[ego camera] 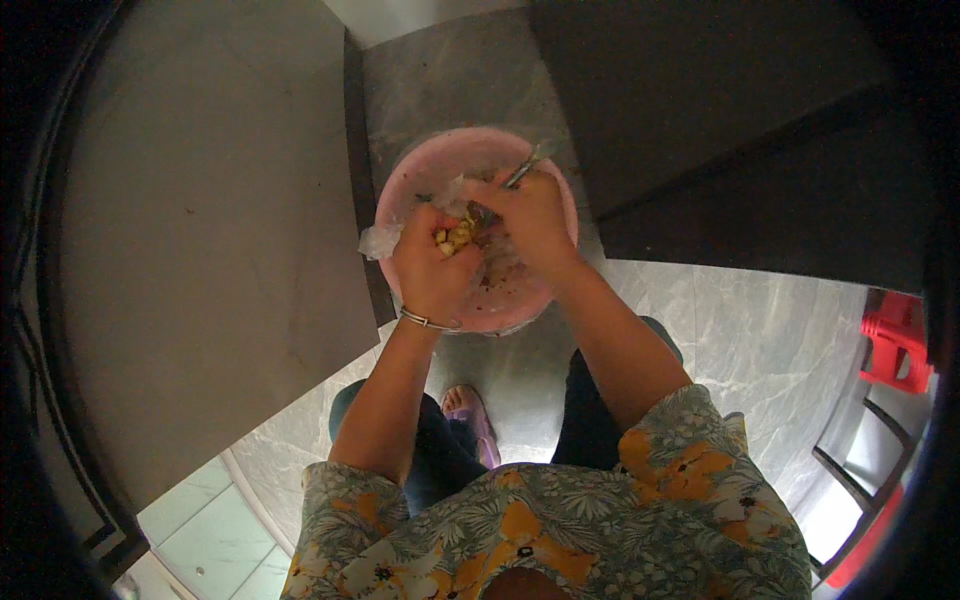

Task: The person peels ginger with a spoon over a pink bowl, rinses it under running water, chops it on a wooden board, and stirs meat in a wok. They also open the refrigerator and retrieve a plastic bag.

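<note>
A round pink basin [480, 321] stands on the floor before me, with what looks like clear plastic film inside it and past its rim. My left hand [435, 262] is over the basin's left side, its fingers curled around a clump of small yellow-green food pieces [454, 238]. From the right, my right hand [529, 214] reaches over the basin, closed on a slim metal utensil [519, 174] whose end sticks up past the knuckles. Its working end is hidden. Crumpled translucent plastic [380, 241] pokes out beside my left hand. Dark bits [487, 281] are scattered inside the basin.
A broad grey panel or tabletop [217, 202] borders the basin on the left. Dark furniture [720, 150] rises at the right. My slippered foot [472, 424] rests on the tiled floor [517, 405] below. A red plastic object [896, 341] is at the far right.
</note>
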`<state>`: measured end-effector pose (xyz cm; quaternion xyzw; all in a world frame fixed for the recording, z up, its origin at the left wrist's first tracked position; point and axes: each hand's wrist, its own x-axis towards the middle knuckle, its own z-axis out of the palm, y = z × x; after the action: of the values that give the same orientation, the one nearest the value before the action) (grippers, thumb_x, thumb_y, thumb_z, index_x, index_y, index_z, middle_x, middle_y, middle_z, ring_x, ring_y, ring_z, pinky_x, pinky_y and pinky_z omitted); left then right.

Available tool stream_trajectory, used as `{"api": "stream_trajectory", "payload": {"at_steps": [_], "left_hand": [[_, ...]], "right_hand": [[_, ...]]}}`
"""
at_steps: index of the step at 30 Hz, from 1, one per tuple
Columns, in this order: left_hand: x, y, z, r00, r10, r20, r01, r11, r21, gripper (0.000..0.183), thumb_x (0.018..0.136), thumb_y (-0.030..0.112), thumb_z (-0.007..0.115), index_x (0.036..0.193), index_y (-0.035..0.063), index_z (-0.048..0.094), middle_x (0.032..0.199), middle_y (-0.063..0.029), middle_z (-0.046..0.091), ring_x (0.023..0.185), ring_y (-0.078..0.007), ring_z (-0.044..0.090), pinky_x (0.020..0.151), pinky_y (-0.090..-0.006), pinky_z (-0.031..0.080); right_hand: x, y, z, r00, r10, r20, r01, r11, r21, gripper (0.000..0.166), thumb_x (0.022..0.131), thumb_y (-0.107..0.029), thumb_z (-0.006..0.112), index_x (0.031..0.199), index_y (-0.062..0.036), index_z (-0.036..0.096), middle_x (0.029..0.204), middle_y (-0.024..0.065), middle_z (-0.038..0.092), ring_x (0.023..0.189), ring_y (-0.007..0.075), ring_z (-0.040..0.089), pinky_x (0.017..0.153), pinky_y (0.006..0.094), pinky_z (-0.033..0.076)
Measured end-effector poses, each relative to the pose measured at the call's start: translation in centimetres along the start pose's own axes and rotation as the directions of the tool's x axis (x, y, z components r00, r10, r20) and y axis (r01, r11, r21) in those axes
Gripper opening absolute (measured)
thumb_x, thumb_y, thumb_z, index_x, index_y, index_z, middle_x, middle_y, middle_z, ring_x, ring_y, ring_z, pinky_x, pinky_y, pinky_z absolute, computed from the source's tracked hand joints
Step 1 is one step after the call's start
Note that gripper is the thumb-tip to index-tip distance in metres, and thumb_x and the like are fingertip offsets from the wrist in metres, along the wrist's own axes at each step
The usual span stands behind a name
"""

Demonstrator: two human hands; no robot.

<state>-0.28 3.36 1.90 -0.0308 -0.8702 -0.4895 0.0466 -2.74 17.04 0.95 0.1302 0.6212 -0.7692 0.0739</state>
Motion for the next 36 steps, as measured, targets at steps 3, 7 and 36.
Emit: {"api": "stream_trajectory", "payload": {"at_steps": [3, 7, 36], "left_hand": [[0.1, 0.4, 0.1, 0.999, 0.009, -0.034, -0.009, 1.0, 0.018, 0.028, 0.054, 0.003, 0.062, 0.079, 0.0041, 0.05, 0.074, -0.0099, 0.054, 0.069, -0.027, 0.054, 0.065, -0.0345, 0.044], [0.0, 0.4, -0.1, 0.992, 0.09, -0.091, -0.086, 0.995, 0.055, 0.027, 0.055, 0.004, 0.062, 0.078, 0.0044, 0.05, 0.075, -0.0106, 0.054, 0.072, -0.0274, 0.054, 0.067, -0.0354, 0.044], [0.6, -0.2, -0.7, 0.986, -0.067, -0.153, 0.03, 0.972, -0.234, 0.029, 0.059, 0.002, 0.066, 0.081, 0.0041, 0.047, 0.081, -0.0049, 0.053, 0.073, -0.015, 0.052, 0.066, -0.027, 0.044]], "right_hand": [[0.0, -0.2, 0.0, 0.993, 0.119, -0.026, -0.108, 0.958, 0.266, 0.017, 0.076, -0.012, 0.069, 0.084, -0.0009, 0.059, 0.083, 0.0082, 0.06, 0.073, 0.0188, 0.06, 0.059, 0.0317, 0.055], [-0.2, -1.2, -0.7, 0.981, 0.188, 0.055, -0.187, 0.816, 0.546, 0.018, 0.077, -0.014, 0.068, 0.086, -0.0015, 0.058, 0.085, 0.0073, 0.06, 0.081, 0.0196, 0.06, 0.064, 0.0336, 0.055], [0.2, 0.6, -0.6, 0.997, 0.059, 0.052, -0.075, 0.915, 0.396, 0.015, 0.08, -0.016, 0.066, 0.084, -0.0019, 0.064, 0.084, 0.0046, 0.063, 0.075, 0.0162, 0.061, 0.066, 0.0279, 0.05]]}}
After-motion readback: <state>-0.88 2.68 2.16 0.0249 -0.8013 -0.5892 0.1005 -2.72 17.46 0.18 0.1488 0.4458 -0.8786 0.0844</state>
